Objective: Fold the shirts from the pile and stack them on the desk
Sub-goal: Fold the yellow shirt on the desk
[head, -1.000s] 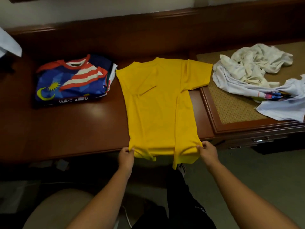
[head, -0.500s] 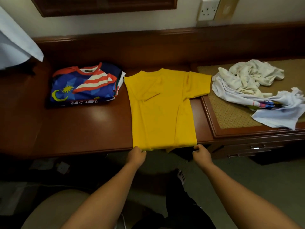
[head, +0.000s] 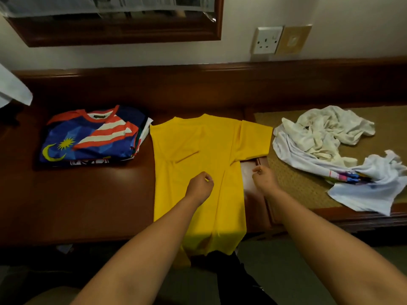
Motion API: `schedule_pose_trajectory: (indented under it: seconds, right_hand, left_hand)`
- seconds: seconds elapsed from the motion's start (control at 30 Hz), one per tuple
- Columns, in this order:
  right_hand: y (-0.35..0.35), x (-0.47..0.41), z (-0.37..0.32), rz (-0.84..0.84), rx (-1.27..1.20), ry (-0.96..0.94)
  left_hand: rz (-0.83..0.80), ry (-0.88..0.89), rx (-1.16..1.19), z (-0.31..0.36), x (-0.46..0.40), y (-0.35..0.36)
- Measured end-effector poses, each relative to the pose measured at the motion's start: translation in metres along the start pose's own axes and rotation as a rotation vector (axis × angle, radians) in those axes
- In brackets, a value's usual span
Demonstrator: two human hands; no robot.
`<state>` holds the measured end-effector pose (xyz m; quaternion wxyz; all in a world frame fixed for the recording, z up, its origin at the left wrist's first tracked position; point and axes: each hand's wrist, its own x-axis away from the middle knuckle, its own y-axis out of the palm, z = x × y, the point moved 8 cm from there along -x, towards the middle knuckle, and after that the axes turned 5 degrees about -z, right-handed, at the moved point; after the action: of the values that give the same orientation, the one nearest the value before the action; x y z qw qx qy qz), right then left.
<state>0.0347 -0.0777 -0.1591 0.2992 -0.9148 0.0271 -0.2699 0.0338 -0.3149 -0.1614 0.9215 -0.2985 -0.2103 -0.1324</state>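
While the yellow shirt (head: 198, 172) lies flat on the counter (head: 88, 194), hem hanging over the near edge, the left hand (head: 199, 188) hovers curled over its middle, holding nothing. The right hand (head: 263, 180), also curled and empty, sits just right of the shirt. Folded shirts (head: 92, 137) lie left of it, the crumpled pile (head: 326, 150) right.

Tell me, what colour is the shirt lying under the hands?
Plain yellow shirt, seen in the head view.

- We see a dim, warm-lit room; the worktop (head: 92, 194) carries a soft sheen.
- A shadow crosses the yellow shirt (head: 198, 155) at its hanging hem.
- Wide-angle bending curves the edges; fine detail looks soft.
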Motion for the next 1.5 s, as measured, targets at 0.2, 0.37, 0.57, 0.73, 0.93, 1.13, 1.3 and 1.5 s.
schedule_pose_trajectory:
  seconds: [0.2, 0.37, 0.57, 0.73, 0.93, 1.13, 1.3, 1.5]
  right_hand:
    - [-0.043, -0.112, -0.006, 0.077, 0.012, 0.069]
    - [-0.068, -0.171, 0.003, 0.179, 0.089, 0.181]
    - [-0.069, -0.200, 0.008, 0.146, 0.120, 0.303]
    - [-0.074, -0.214, -0.040, 0.202, -0.157, 0.196]
    - [-0.007, -0.216, -0.175, 0.045, -0.229, -0.131]
    - [0.119, -0.168, -0.232, -0.348, 0.136, -0.425]
    - [0.105, -0.143, -0.163, -0.255, 0.108, -0.401]
    - [0.052, -0.163, -0.096, -0.176, 0.113, -0.242]
  left_hand:
    - [0.000, -0.071, -0.113, 0.031, -0.094, 0.031]
    - [-0.030, -0.012, -0.452, 0.057, -0.142, 0.065]
    - [-0.012, 0.035, -0.751, 0.068, -0.163, 0.080]
    - [0.036, -0.025, -0.474, 0.059, -0.170, 0.064]
    - [0.148, -0.150, 0.178, 0.034, -0.163, 0.032]
    - [0.148, -0.420, 0.956, -0.019, -0.149, 0.019]
    - [0.097, -0.429, 1.020, -0.034, -0.147, 0.000]
    - [0.430, -0.324, 0.171, -0.018, -0.163, -0.070]
